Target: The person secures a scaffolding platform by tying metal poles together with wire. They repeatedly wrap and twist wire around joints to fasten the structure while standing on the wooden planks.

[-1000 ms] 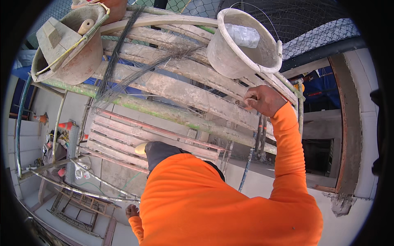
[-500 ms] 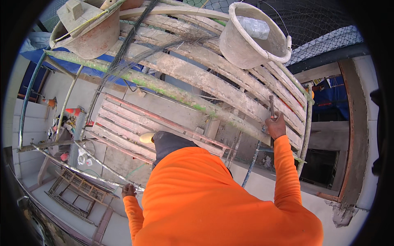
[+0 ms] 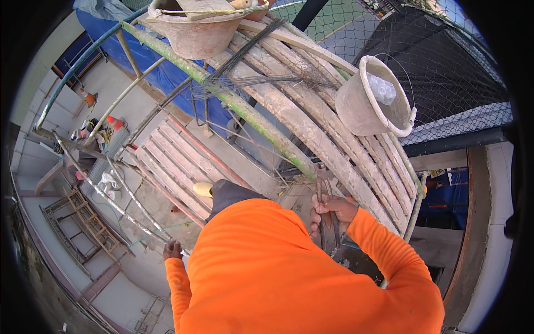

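Observation:
My right hand (image 3: pixel 343 210) closes on a long, narrow metal tool (image 3: pixel 335 236) with two arms, perhaps pincers. It is held upright just off the near edge of the plank platform (image 3: pixel 289 114). Other fingers (image 3: pixel 316 221) touch the tool from its left side; they look like another person's, but the arm behind them is hidden. At the lower left, my left hand (image 3: pixel 172 250) is wrapped round the end of a thin scaffold pole (image 3: pixel 136 203).
A bucket (image 3: pixel 356 106) holding a clear plastic bottle and a wide tub (image 3: pixel 194 34) stand on the planks. Loose wires (image 3: pixel 245 82) lie between them. Below are a lower slatted platform (image 3: pixel 178 158), orange cones (image 3: pixel 115 123) and a wooden ladder-like frame (image 3: pixel 94 222). Netting (image 3: pixel 445 72) hangs behind.
My right hand has moved left and inward with the tool, off the planks. Other fingers now touch the tool. The view has turned; my left hand stays on the pole.

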### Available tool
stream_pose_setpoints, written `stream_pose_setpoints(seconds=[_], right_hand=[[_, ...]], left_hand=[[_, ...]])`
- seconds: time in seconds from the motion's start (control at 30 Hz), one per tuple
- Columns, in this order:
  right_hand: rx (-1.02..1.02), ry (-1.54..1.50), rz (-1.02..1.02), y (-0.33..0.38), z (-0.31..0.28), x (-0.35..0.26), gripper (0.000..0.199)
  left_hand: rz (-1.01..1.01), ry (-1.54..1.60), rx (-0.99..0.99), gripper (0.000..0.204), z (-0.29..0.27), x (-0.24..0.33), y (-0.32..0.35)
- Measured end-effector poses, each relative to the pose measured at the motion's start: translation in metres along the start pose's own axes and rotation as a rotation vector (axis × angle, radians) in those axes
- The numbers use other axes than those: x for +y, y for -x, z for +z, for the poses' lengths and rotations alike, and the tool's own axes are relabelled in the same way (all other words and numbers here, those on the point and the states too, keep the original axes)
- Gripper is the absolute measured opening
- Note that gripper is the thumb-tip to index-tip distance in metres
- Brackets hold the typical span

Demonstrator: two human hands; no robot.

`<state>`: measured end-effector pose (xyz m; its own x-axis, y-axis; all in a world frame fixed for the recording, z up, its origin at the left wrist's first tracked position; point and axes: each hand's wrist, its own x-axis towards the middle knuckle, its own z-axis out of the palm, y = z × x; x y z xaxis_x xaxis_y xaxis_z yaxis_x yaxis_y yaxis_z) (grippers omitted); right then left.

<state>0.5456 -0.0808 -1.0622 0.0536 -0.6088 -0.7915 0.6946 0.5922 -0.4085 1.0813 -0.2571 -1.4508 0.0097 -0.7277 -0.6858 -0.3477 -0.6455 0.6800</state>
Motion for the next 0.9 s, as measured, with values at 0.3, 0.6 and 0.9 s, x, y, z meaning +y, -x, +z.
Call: stream_pose_setpoints(seconds=[0.3,0.6,0.9], right_hand=[[0.372,0.782,-0.234,-0.015,0.025,-0.144,0.009],[0.135,0.504,-0.719,-0.225,0.130,-0.177,0.014],[0.041,0.504,-0.687,-0.281,0.208,-0.223,0.015]], left_hand=[[0.046,-0.149,0.126,0.030,-0.013,-0.015,0.034],[0.039,0.040,0.162,0.032,0.006,-0.018,0.039],[0.523,0.159,-0.648,0.086,0.113,0.288,0.136]])
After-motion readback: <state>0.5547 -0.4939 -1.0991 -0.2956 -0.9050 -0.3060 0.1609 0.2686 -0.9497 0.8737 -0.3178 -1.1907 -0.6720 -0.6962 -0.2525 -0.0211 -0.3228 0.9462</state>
